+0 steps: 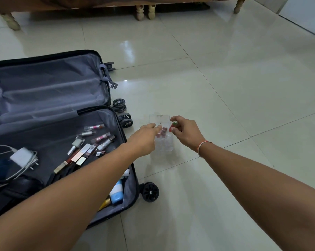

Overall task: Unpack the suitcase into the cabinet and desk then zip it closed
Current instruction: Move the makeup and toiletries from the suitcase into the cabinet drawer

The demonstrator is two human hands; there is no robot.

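An open dark suitcase (106, 91) lies on the tiled floor at the left, grey lining showing. Its near half holds several lipsticks and cosmetic tubes (91, 144), a white charger with cable (21, 156), a blue and white tube (116, 193) and dark items. To its right a clear plastic organizer (162, 142) stands on the floor with a few pink lipsticks (163, 132) in its slots. My left hand (144, 138) reaches over the organizer, fingertips at one lipstick in it. My right hand (185, 131) pinches a small red item (173, 126) just above the organizer's right side.
Carved wooden furniture legs (144, 11) stand at the back of the glossy tile floor (225, 78). The suitcase wheels (150, 192) stick out toward the organizer. A white panel (305, 15) shows at the far right corner.
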